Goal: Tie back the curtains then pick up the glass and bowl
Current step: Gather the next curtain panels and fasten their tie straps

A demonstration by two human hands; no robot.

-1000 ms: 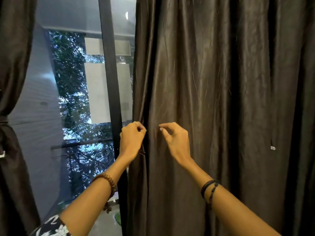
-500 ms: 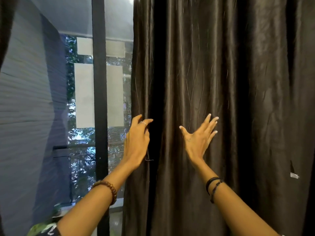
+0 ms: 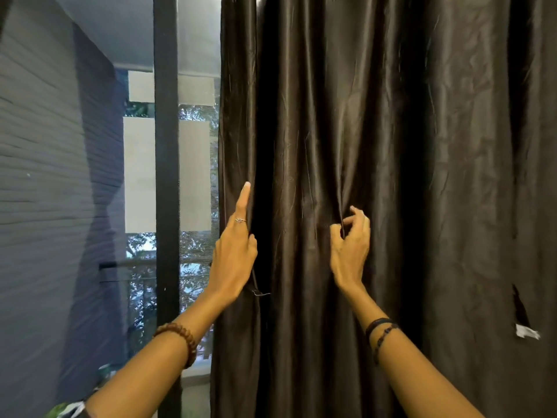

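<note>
With our left hand [image 3: 233,257] laid flat along the dark curtain's [image 3: 376,146] left edge and our right hand [image 3: 349,251] pinching a central fold, we gather pleats rightward evenly before tying.

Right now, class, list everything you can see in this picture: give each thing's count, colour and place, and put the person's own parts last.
curtain: one, dark brown, hanging over the right two-thirds of the view
window frame: one upright bar, black, left of the curtain
wall: one, grey, ribbed, far left outside the glass
trees: green, beyond the glass
tag: one, white, on the curtain, lower right
left hand: flat along the curtain's left edge, ring on one finger, brown bead bracelet at the wrist
right hand: pinching a curtain fold, dark bracelets at the wrist
</note>
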